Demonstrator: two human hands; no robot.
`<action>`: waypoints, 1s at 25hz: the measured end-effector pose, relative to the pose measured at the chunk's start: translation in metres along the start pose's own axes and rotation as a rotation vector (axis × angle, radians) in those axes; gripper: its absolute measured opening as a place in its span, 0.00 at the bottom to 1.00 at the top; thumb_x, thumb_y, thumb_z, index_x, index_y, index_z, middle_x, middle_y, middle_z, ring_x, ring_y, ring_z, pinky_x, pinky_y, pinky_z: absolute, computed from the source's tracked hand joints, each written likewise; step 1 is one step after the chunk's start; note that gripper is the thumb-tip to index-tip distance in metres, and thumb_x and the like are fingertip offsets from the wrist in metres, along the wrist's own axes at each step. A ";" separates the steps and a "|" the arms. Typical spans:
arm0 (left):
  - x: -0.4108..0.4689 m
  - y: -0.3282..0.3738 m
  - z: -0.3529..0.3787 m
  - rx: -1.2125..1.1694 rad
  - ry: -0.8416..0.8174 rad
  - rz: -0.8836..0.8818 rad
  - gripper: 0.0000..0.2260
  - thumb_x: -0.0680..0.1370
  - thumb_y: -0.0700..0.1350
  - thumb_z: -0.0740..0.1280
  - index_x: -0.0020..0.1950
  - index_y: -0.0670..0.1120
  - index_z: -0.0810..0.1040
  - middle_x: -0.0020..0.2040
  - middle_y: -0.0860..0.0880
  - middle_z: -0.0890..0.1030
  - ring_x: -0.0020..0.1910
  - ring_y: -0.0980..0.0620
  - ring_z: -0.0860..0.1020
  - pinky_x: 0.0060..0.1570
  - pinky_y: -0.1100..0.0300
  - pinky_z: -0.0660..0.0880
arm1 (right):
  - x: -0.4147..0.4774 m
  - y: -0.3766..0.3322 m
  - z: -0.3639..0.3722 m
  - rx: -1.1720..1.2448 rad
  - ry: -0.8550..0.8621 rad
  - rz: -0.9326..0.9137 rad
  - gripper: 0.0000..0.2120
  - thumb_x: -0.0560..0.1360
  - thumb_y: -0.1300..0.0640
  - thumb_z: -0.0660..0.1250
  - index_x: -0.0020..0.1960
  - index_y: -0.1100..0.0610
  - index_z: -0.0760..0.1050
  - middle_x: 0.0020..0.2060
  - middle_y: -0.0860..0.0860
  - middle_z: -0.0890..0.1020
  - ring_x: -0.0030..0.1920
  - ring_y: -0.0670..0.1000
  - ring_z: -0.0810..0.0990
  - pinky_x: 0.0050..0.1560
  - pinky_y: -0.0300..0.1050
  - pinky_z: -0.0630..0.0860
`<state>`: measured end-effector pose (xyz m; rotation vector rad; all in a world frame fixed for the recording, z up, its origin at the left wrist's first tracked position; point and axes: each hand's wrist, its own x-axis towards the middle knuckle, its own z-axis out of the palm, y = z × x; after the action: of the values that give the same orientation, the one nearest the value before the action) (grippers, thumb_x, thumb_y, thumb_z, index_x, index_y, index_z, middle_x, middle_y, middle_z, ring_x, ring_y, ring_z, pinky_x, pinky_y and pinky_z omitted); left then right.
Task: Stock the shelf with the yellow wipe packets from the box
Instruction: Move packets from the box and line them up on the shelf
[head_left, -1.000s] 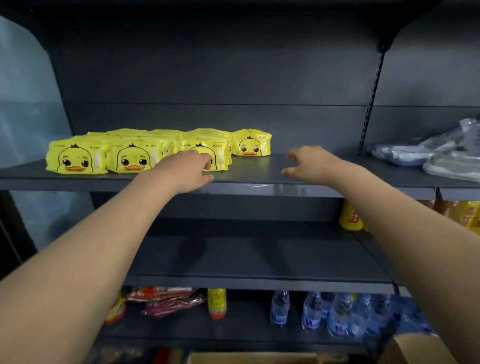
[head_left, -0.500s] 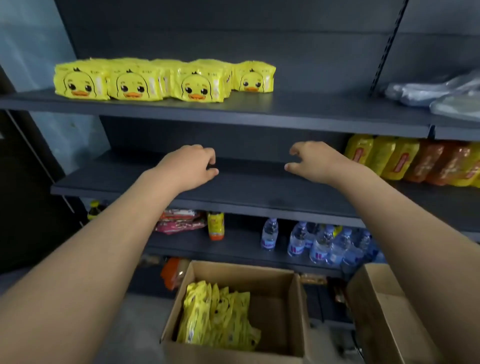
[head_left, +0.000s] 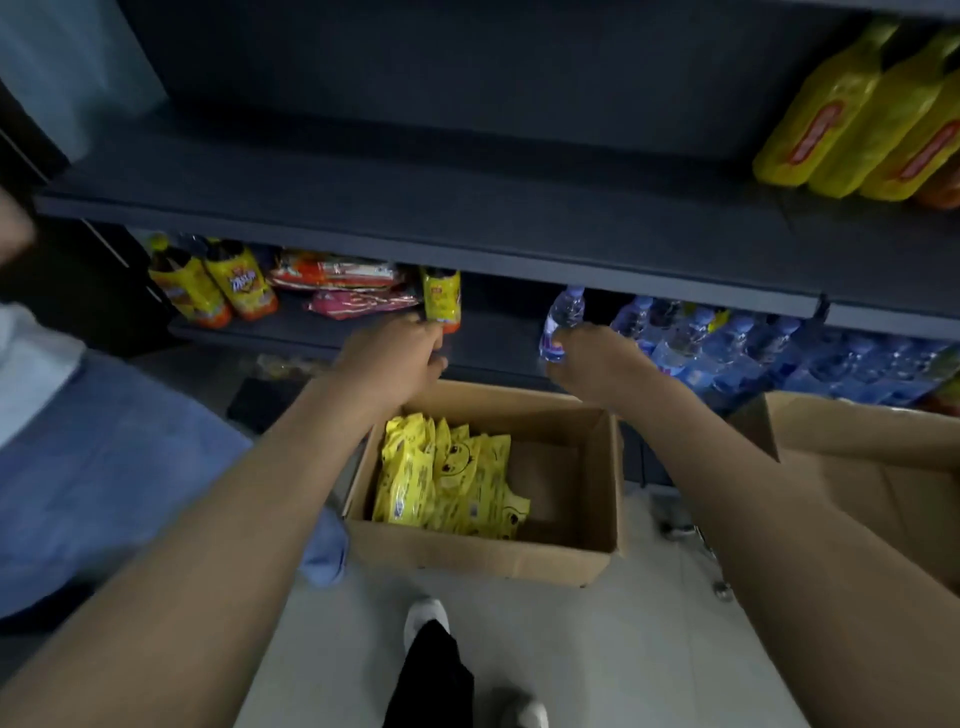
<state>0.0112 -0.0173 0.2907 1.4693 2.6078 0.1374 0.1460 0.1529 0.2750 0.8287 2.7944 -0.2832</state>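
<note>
Two hands (head_left: 392, 356), two boxes (head_left: 467, 556), yellow packets (head_left: 447, 483)

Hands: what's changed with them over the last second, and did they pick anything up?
The left hand and right hand dropped from the top shelf, past the middle shelf, to just above the far rim of the box; the view tilted down too. Neither took hold of anything; fingers loosely curled. The packets in the box lie as before.
</note>
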 end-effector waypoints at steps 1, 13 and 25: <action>0.005 -0.009 0.014 -0.018 -0.025 0.003 0.12 0.79 0.48 0.61 0.57 0.44 0.74 0.57 0.45 0.76 0.56 0.45 0.74 0.51 0.54 0.71 | 0.008 -0.004 0.015 -0.006 -0.023 0.011 0.16 0.77 0.52 0.59 0.60 0.60 0.70 0.58 0.59 0.75 0.59 0.60 0.74 0.55 0.53 0.71; 0.042 -0.098 0.204 -0.066 -0.404 -0.052 0.13 0.80 0.49 0.58 0.59 0.44 0.73 0.55 0.46 0.76 0.53 0.46 0.75 0.49 0.52 0.75 | 0.096 -0.013 0.212 0.181 -0.464 0.269 0.18 0.79 0.52 0.56 0.65 0.59 0.70 0.62 0.59 0.74 0.63 0.60 0.71 0.61 0.54 0.68; 0.035 -0.104 0.376 -0.198 -0.512 -0.279 0.11 0.80 0.46 0.58 0.57 0.43 0.74 0.53 0.45 0.78 0.52 0.46 0.76 0.45 0.51 0.76 | 0.174 -0.018 0.396 0.513 -0.533 0.432 0.16 0.79 0.49 0.60 0.57 0.62 0.71 0.47 0.54 0.76 0.45 0.54 0.75 0.38 0.45 0.69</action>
<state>-0.0297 -0.0379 -0.0987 0.9139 2.2668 -0.0128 0.0520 0.1314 -0.1468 1.2153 2.0061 -0.9962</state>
